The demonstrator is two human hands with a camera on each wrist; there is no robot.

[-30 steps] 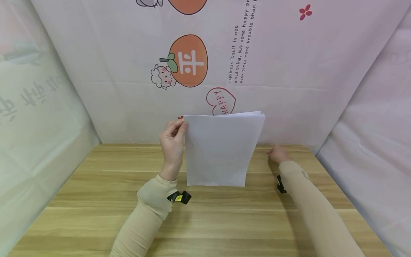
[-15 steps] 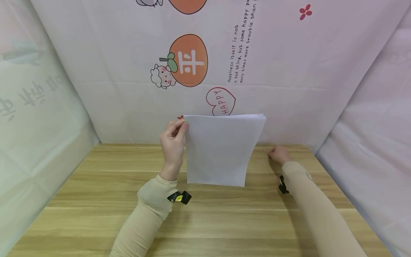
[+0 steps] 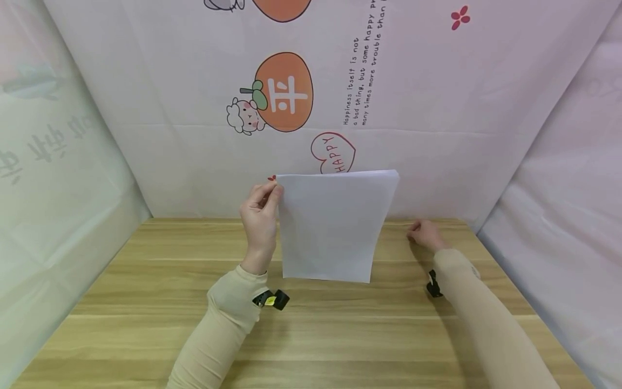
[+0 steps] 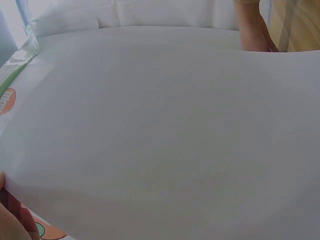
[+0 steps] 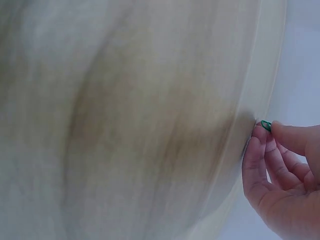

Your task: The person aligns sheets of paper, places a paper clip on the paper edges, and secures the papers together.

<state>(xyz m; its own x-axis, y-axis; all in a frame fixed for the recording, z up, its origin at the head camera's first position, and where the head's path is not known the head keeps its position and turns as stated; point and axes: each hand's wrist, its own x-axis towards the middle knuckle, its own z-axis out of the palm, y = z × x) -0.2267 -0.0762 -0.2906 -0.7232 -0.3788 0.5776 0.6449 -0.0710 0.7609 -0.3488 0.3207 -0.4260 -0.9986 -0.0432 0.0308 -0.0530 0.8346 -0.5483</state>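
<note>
A small stack of white paper sheets [image 3: 335,227] hangs upright above the table, its upper left corner pinched between thumb and fingers of my left hand [image 3: 259,221]. In the left wrist view the paper [image 4: 165,135] fills most of the picture, and only part of the left hand [image 4: 14,217] shows at the lower left corner. To the right of the paper, near the table's back edge, is my right hand [image 3: 425,234]. In the right wrist view, thumb and fingertips of the right hand [image 5: 282,172] pinch a small green paper clip [image 5: 266,125], partly hidden by the fingers.
The wooden table [image 3: 311,335] runs back to a white printed cloth [image 3: 413,108] hanging behind it. More white cloth hangs at the left [image 3: 73,162] and right [image 3: 559,216] sides. A black camera mount [image 3: 272,299] sits on the left wrist, another [image 3: 434,284] on the right.
The right hand has shifted slightly to the right near the back edge. The sheets' upper right corners, spread apart a second ago, now lie closer together. The left hand keeps its pinch almost still.
</note>
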